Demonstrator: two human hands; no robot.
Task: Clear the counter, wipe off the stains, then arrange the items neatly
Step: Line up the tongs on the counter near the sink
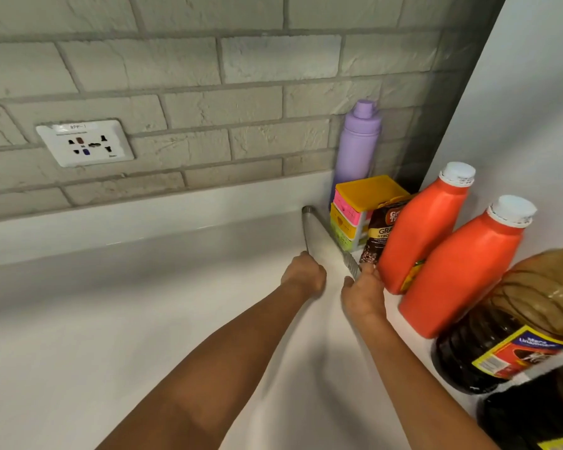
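A slim white flask with silver ends [320,237] stands tilted on the white counter [143,319], its top toward the back wall. My left hand [304,276] grips its lower left side with curled fingers. On the lower right, my right hand [363,293] holds it by the ridged silver band. Just right of the flask a row runs along the side wall: a purple bottle [356,147], a small stack of yellow, pink and green drawers [355,209], a brown coffee pouch [379,230] and two orange bottles with white caps [420,228] [462,267].
Two big dark brown bottles with yellow labels [514,323] [540,414] stand at the near right. A white wall socket [85,142] sits in the grey brick wall at the back left. A white side panel [533,108] closes off the right.
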